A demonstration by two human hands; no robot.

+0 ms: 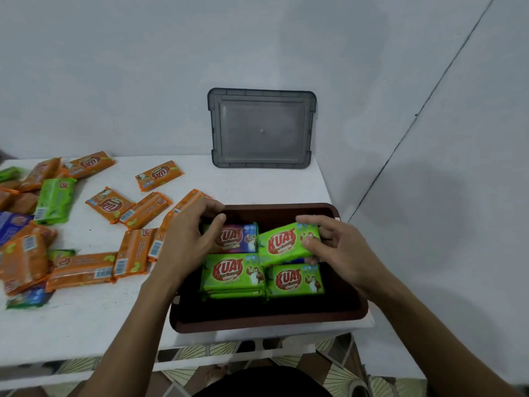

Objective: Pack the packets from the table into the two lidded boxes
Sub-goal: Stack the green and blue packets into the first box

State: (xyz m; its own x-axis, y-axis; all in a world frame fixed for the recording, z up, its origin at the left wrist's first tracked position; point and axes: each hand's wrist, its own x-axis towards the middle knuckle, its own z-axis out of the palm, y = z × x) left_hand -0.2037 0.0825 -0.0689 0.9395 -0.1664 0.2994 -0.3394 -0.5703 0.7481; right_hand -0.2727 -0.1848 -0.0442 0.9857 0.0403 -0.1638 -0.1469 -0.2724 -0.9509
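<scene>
Dark brown rectangular plastic box (269, 319), lid off: stands at the near right corner of the white worktop (86, 325). Contents: two stacks of green "KUAT" packets along its near side, the left stack (233, 272) and the right stack (296, 279) lying side by side and touching; behind the left stack, a purple "KUAT" packet (239, 237) flat, label up.

Green foil "KUAT" packet (289, 243): held tilted above the far right part of the box, its left end lower, over the right stack.

Right hand (340, 253): grip pinching the right end of the tilted green packet, thumb below, fingers along the top edge.

Left hand (186, 239): over the far left corner of the box, grip loosely curled, fingertips (219, 219) on the left end of the purple packet; whether it clasps the packet, cannot tell.

Grey translucent rectangular plastic lid (262, 128): upright, leaning on the pale wall (143, 67) at the back of the worktop, well apart from the box.

Loose packets (108, 204): scattered over the left half of the worktop, mostly orange, some face down with barcodes showing; one green packet (54, 200) among them; a blue one (11, 224) at the left edge.
</scene>
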